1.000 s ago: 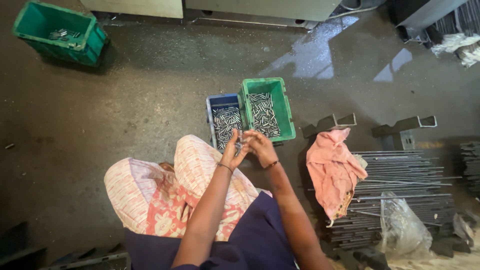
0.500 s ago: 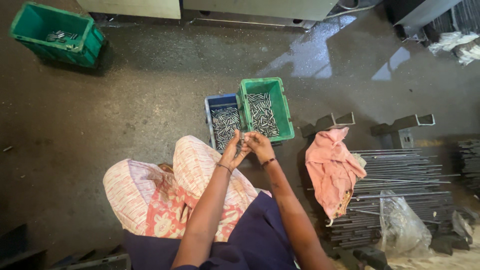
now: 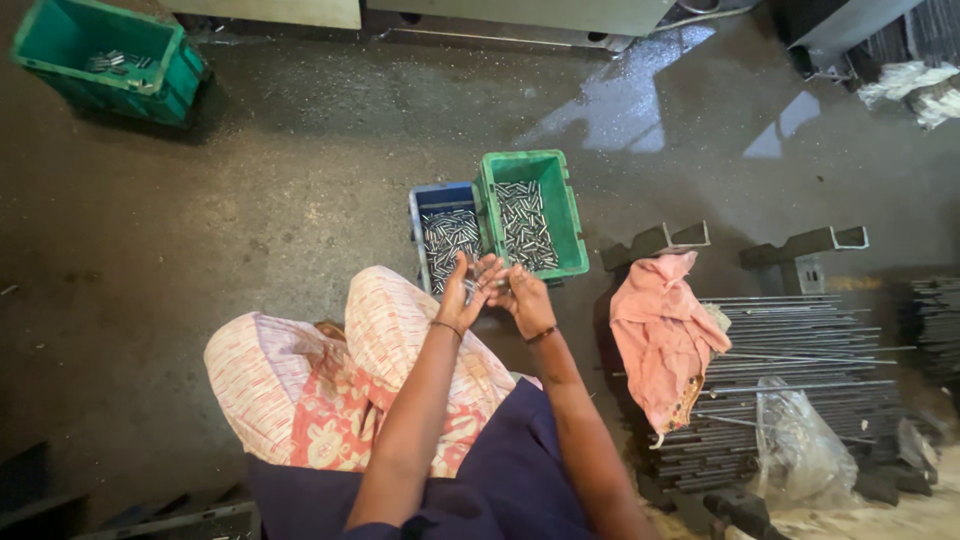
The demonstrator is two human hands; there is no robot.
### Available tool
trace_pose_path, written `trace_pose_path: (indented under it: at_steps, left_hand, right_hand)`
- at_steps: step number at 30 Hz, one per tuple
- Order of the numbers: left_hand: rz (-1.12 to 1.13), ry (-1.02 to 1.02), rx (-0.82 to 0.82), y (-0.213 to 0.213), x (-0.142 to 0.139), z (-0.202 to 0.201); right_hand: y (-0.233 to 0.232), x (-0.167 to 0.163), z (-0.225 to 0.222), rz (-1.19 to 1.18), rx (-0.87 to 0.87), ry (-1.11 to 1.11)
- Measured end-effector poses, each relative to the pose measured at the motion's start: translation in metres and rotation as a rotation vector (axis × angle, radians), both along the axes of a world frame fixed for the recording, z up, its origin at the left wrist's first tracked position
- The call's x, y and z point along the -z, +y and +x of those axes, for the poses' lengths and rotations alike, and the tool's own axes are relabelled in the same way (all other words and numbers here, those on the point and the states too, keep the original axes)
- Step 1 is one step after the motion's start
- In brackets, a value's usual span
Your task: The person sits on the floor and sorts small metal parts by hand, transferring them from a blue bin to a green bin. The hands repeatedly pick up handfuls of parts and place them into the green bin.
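Note:
My left hand (image 3: 463, 296) and my right hand (image 3: 524, 296) meet in front of me, just over the near edge of two bins, with several small metal pins (image 3: 480, 283) held between the fingers of both. The blue bin (image 3: 432, 199) and the green bin (image 3: 558, 205) stand side by side on the floor, each holding many short silvery pins. My right wrist has a thin bracelet. My knee, in pink patterned cloth, lies just under the left hand.
A pink cloth (image 3: 663, 335) lies on a stack of long metal rods (image 3: 800, 350) at the right, with a clear plastic bag (image 3: 800, 450) near it. Another green bin (image 3: 100, 60) with a few pins stands at the far left. Two metal brackets (image 3: 660, 240) stand beyond the rods.
The hands stay together at the bins, with only small finger movements. The view has shifted very slightly.

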State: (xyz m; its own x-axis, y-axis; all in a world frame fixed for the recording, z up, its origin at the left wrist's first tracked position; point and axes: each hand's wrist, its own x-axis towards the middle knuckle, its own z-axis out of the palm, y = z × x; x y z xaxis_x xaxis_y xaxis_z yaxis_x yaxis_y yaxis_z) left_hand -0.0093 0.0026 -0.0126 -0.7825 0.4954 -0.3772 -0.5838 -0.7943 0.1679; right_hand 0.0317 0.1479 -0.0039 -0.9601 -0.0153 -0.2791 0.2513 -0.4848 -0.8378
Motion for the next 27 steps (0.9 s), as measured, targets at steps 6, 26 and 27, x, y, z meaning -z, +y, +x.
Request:
trace_pose_path:
  at_steps: [6, 26, 27]
  left_hand:
    - [-0.109, 0.111, 0.071, 0.002, 0.000, 0.003]
    - [0.000, 0.216, 0.086, 0.007, 0.000, 0.009]
    - [0.024, 0.233, 0.088, 0.007, 0.000, 0.010]
  right_hand:
    - [-0.015, 0.007, -0.002, 0.802, -0.380, -0.206]
    - [0.014, -0.005, -0.018, 0.368, -0.138, -0.030]
    - [0.012, -0.004, -0.017, 0.375, -0.128, -0.041]
